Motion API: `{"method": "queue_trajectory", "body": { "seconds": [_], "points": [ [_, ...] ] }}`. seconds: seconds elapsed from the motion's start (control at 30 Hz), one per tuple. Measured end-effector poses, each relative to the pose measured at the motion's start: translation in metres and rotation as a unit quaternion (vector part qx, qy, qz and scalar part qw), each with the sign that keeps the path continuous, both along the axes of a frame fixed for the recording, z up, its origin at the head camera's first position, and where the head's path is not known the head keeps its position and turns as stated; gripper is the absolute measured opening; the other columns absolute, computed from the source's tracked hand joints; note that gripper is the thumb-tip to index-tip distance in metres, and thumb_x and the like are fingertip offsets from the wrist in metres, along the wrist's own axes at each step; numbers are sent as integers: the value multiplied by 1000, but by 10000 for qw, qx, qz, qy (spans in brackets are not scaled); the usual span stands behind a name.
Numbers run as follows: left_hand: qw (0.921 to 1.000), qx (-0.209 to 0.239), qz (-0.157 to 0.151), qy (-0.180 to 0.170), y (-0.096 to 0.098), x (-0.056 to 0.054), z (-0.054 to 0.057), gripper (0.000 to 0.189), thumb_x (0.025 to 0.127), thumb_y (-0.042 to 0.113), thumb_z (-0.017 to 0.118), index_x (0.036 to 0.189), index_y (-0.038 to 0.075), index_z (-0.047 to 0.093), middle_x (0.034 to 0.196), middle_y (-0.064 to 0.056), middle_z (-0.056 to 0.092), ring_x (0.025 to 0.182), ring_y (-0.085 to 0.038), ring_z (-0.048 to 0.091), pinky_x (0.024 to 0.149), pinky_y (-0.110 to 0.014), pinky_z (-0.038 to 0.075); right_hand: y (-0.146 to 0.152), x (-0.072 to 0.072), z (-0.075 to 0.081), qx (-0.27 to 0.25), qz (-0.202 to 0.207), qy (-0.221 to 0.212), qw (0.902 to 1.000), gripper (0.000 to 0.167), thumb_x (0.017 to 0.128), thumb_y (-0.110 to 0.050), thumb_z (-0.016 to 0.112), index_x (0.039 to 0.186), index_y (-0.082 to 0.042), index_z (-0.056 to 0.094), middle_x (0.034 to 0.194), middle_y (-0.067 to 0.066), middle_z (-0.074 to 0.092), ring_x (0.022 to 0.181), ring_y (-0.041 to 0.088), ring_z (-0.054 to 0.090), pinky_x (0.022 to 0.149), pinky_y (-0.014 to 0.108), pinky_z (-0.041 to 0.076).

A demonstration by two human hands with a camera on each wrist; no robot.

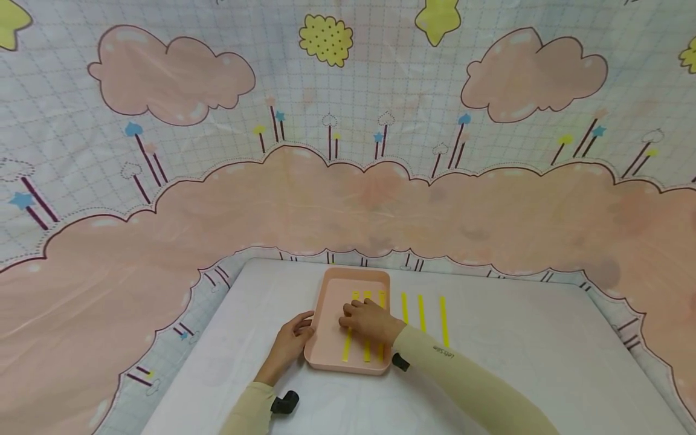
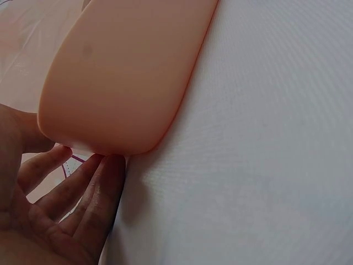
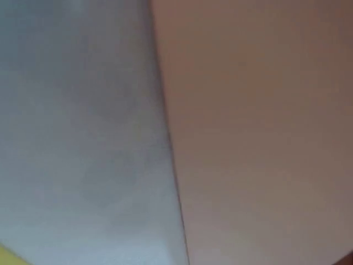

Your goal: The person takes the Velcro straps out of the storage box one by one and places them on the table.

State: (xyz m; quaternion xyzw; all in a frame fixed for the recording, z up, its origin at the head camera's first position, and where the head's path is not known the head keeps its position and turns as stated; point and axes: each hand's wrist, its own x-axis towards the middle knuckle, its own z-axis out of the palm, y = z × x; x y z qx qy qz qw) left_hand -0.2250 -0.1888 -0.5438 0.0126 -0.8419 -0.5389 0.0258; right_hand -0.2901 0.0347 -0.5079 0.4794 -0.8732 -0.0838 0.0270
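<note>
A pink rectangular tray [image 1: 326, 356] lies on the white table. Inside it, several narrow yellow strips [image 1: 367, 353] run lengthwise, side by side. My left hand [image 1: 288, 344] is at the tray's left side, its extended fingers [image 2: 71, 187] touching the outer wall [image 2: 127, 72]. My right hand [image 1: 370, 320] reaches in over the right rim, fingers bent down at the leftmost strip [image 1: 346, 353] and covering its middle. Its fingertips are hidden, so I cannot tell whether they pinch that strip. The right wrist view shows only the pink tray wall [image 3: 259, 132] beside the white table [image 3: 83, 132].
To the right of the tray, more yellow strips [image 1: 443, 320] lie roughly parallel on the table [image 1: 522, 338], partly behind my right forearm. A black wrist device [image 1: 285, 403] sits at my left sleeve. A cartoon-printed cloth [image 1: 353, 205] rises behind the table's far edge.
</note>
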Motion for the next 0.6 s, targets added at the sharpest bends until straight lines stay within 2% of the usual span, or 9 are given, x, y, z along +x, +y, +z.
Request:
{"method": "queue_trajectory", "body": {
  "seconds": [0.2, 0.43, 0.6],
  "points": [
    [10000, 65, 5, -69, 0, 0, 0, 42, 93, 7, 61, 134, 7, 59, 121, -22, 67, 110, -32, 64, 93, -46, 52, 3, -2, -2, -62, 238, 218, 9995, 21, 97, -24, 62, 116, -32, 62, 112, -6, 57, 106, 13, 54, 92, 32, 50],
    [9999, 59, 4, -138, 1, 0, 0, 42, 93, 7, 61, 135, 7, 58, 122, -21, 66, 111, -32, 64, 94, -45, 53, 4, -1, 0, 159, 504, 904, 9945, 22, 94, -24, 65, 114, -32, 60, 110, -6, 54, 104, 13, 49, 85, 27, 43],
    [10000, 34, 22, -84, 0, -1, 0, 42, 93, 7, 61, 134, 6, 59, 121, -22, 66, 111, -33, 64, 94, -45, 52, 3, -2, 3, -223, 621, 1156, 9911, 14, 96, -24, 61, 109, -30, 60, 108, -7, 54, 101, 12, 48, 82, 26, 39]
  ]
}}
